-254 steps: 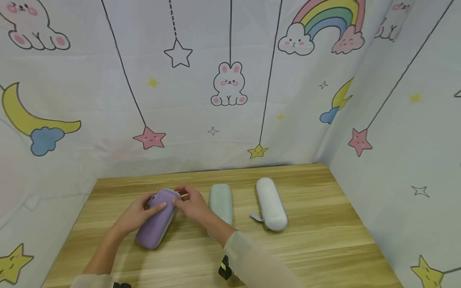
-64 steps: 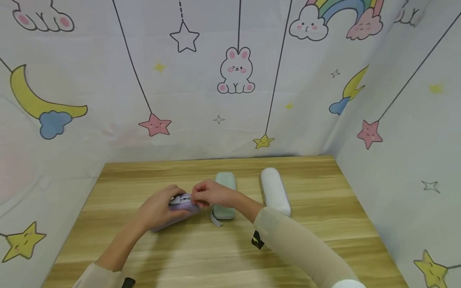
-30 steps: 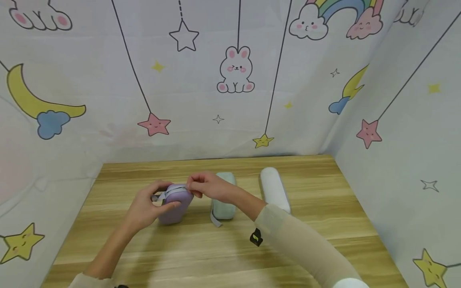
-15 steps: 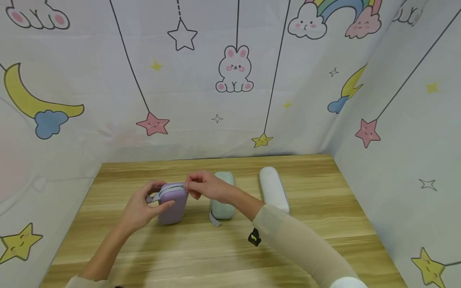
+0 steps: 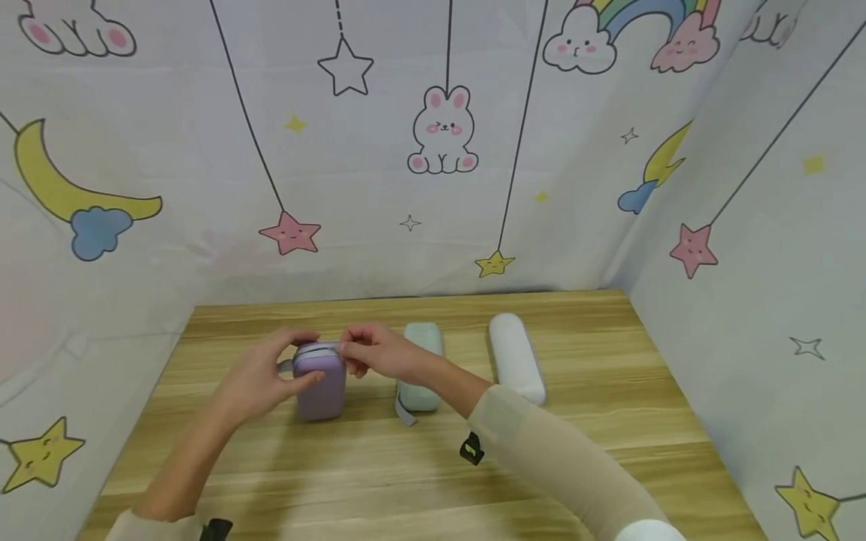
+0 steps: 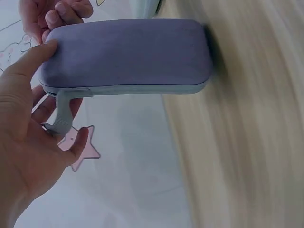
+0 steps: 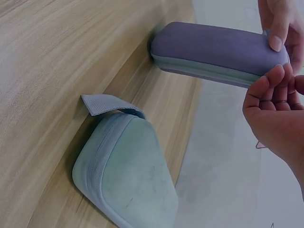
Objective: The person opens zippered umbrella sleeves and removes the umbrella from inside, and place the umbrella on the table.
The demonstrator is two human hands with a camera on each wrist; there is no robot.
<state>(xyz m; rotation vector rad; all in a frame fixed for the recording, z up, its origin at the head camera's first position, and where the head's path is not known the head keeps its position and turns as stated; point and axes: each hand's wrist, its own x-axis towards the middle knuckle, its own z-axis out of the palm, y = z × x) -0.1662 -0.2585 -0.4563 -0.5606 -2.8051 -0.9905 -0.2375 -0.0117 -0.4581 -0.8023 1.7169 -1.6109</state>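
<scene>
A purple zippered case (image 5: 321, 387) stands on end on the wooden table, its pale zipper band (image 5: 316, 348) running over the top. My left hand (image 5: 260, 379) grips it near the top, thumb on the front face and other fingers behind. The case's grey wrist strap (image 6: 64, 111) hangs by the left palm. At the top right corner, the curled fingers of my right hand (image 5: 379, 351) pinch at the zipper; the pull itself is hidden by them. A thin dark line shows along the zipper top, but I cannot tell whether it is a gap.
Right of the purple case lies a mint-green zippered case (image 5: 421, 394) with a grey strap (image 5: 404, 409), partly behind my right forearm. Farther right is a white rounded case (image 5: 516, 357). A patterned curtain (image 5: 379, 188) rises behind the table (image 5: 379, 481).
From lying tilted, the purple case has come upright on its end. Lately both hands have shifted slightly left with it, the right hand staying at its zipper. The other cases stay put.
</scene>
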